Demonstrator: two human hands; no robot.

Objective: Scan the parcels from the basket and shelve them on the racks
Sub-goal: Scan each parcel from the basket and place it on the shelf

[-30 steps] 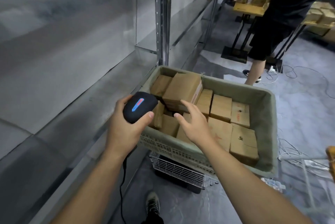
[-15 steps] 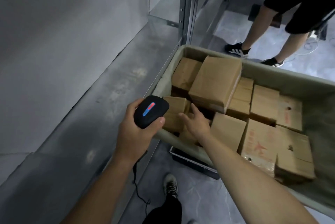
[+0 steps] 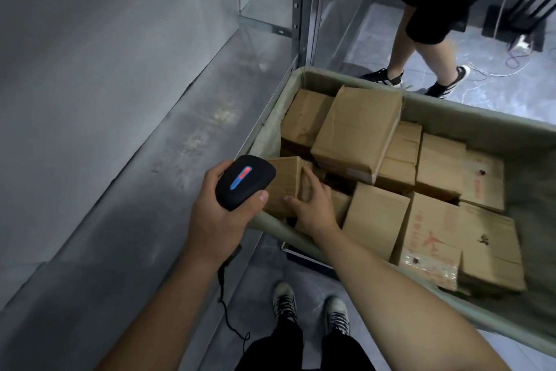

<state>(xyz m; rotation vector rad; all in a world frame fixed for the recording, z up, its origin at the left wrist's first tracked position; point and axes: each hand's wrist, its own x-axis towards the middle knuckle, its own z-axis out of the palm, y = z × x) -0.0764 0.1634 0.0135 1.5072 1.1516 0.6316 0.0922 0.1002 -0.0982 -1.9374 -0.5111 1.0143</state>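
Left hand (image 3: 215,220): fingers and thumb wrapped around a black handheld scanner (image 3: 245,181), thumb lying along its near edge; a blue and red light strip showed on the scanner's top, and a black cable (image 3: 224,295) hung from its handle toward the floor. Right hand (image 3: 313,205): reached into the near-left corner of the basket (image 3: 469,118), fingers curled over the top edge of a small parcel (image 3: 284,181) and thumb stretched along its near face, gripping it. The small parcel sat inside the basket, against the near wall and just beside the scanner. Basket: grey-green, cloth-lined, standing next to the rack and filled with brown cardboard parcels packed side by side; a large parcel (image 3: 358,127) lay tilted on top of the others toward the far-left corner. Rack shelf (image 3: 150,175): grey metal, bare where visible, running along the person's left, with an upright post (image 3: 304,9) at the basket's far-left corner. Floor: the person's two laced shoes (image 3: 284,301) showed below the arms. A second person (image 3: 421,24) in black shorts and dark shoes stood beyond the basket's far side.
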